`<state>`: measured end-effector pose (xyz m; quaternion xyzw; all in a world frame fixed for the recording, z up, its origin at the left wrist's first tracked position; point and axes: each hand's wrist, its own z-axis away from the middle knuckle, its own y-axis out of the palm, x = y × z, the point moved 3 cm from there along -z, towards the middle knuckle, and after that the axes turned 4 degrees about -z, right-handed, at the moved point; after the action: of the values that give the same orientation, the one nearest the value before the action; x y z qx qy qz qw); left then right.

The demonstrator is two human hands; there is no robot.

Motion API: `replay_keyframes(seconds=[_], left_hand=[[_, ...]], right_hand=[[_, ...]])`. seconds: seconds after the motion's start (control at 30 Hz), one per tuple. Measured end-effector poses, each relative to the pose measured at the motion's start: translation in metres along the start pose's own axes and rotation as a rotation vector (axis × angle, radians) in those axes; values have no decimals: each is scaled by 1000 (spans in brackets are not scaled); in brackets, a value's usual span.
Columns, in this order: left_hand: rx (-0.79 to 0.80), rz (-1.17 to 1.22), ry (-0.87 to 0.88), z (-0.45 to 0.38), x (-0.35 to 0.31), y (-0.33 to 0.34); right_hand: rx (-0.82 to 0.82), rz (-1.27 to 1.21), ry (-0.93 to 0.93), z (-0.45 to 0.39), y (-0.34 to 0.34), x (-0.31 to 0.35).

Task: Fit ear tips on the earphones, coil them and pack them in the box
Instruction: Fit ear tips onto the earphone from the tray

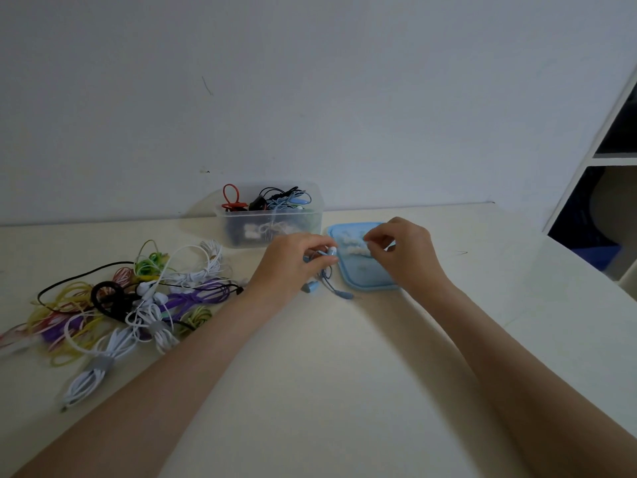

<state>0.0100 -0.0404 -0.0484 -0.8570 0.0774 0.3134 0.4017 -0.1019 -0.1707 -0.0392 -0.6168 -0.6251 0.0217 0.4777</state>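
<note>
— Two hands, doing what?
— The left hand (296,258) pinches a blue earbud (331,251), nozzle toward the right hand (401,251), whose fingertips pinch over white ear tips (351,244) on the blue lid (365,270), seemingly picking one.
— Anything around?
— A clear box (270,215) at eleven o'clock of the lid; tangled earphones (138,305) at nine. Nothing blocks.
</note>
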Motion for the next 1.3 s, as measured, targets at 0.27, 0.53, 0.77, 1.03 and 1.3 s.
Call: replay_keyframes(seconds=[0.27, 0.53, 0.77, 1.03, 1.3], left_hand=[[219, -243, 30, -5, 5, -7], [289, -296, -93, -13, 0, -41], [462, -303, -106, -5, 6, -24], [418, -78, -214, -11, -2, -35], [245, 362, -390, -13, -4, -42]], right_hand=[[118, -187, 83, 15, 10, 14], [204, -476, 278, 21, 16, 16], [215, -676, 302, 24, 17, 23], [329, -607, 209, 28, 25, 34], [270, -864, 361, 28, 19, 29]])
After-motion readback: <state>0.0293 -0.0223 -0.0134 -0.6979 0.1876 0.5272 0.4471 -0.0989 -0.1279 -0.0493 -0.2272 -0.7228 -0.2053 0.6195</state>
